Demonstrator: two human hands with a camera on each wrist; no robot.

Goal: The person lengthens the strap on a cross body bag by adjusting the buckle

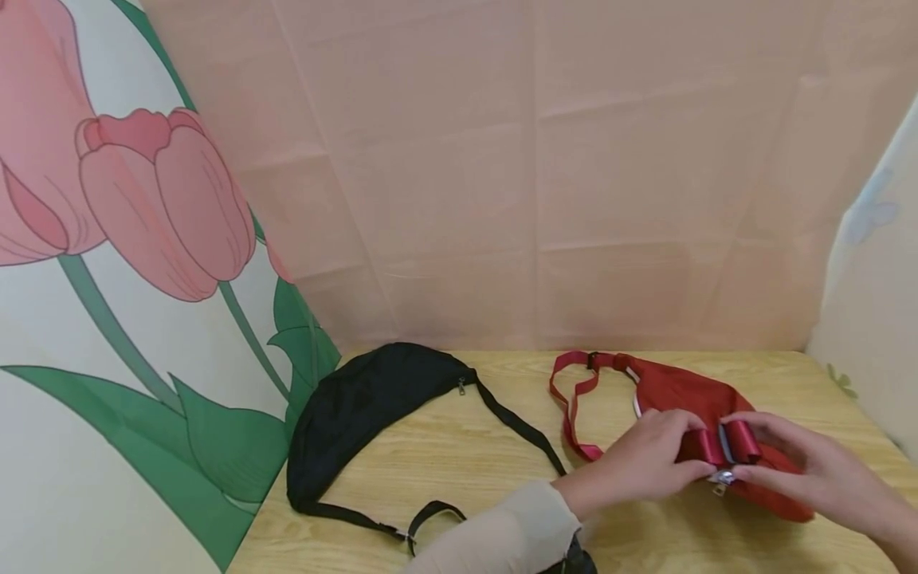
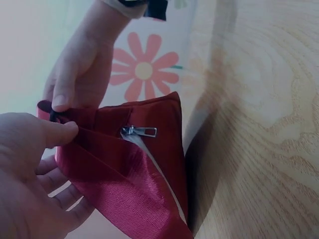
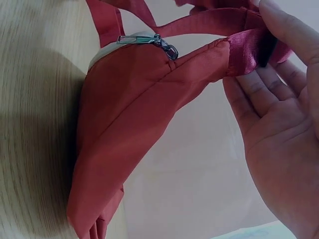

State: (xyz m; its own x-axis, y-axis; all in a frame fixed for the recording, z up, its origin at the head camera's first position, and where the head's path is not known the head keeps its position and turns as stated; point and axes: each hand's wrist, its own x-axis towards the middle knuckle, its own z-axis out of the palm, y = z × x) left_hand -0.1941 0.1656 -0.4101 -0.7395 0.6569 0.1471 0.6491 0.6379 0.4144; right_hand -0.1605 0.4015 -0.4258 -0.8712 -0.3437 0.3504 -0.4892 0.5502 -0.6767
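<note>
A red waist bag (image 1: 684,391) with a white-edged zip lies on the right side of the table. My left hand (image 1: 649,458) pinches its shiny red strap (image 2: 117,184) between thumb and fingers, just above the bag. Facing it, my right hand (image 1: 810,470) grips the strap's other part close to a dark buckle piece (image 3: 267,50). The fingers partly cover this buckle, so I cannot tell whether it is fastened. A metal zip pull (image 2: 142,131) hangs near the hands. The two hands are almost touching in the left wrist view.
A black waist bag (image 1: 380,391) lies to the left on the wooden table (image 1: 402,462), its strap (image 1: 519,426) looping toward my left forearm. Another black item (image 1: 577,562) is partly hidden below that sleeve. Behind stands a pink cloth backdrop (image 1: 459,175), with a tulip-print panel (image 1: 143,207) at left.
</note>
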